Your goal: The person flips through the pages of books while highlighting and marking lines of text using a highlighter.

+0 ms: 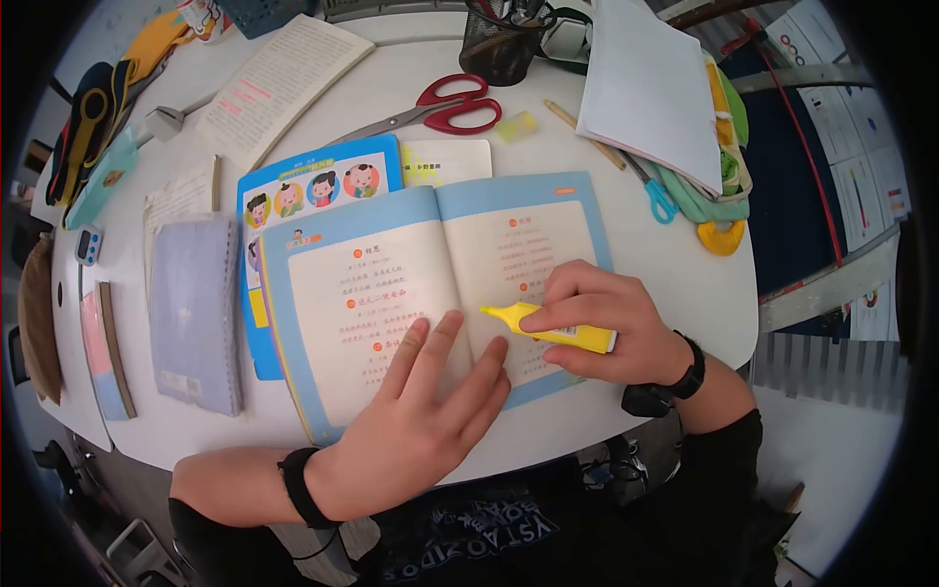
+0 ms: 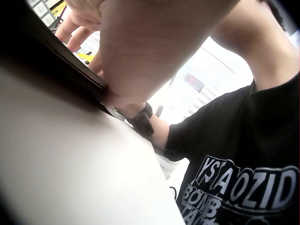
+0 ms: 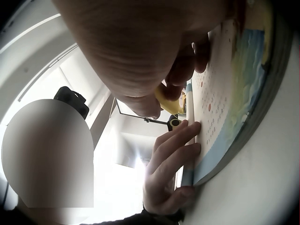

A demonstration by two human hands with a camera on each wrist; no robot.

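Observation:
An open book (image 1: 318, 386) with blue-bordered pages and printed text lies on the table before me. My left hand (image 1: 411, 421) rests with spread fingers on its lower part, across the inner fold. Over the right page, my right hand (image 1: 611, 323) holds a yellow highlighter (image 1: 587, 338) between thumb and fingers. The highlighter's narrow tip points left, close over the page near the fold. In the right wrist view, part of the yellow highlighter (image 3: 169, 104) shows below the right hand's fingers, and the left hand (image 3: 166, 176) touches the book's edge.
Under the book lies a blue booklet (image 1: 256, 333) with cartoon faces. A lavender notebook (image 1: 196, 313) is to the left. Red-handled scissors (image 1: 460, 106), a mesh pen holder (image 1: 499, 49) and a worn text book (image 1: 284, 88) are behind; white paper (image 1: 646, 98) lies on a pencil case at back right.

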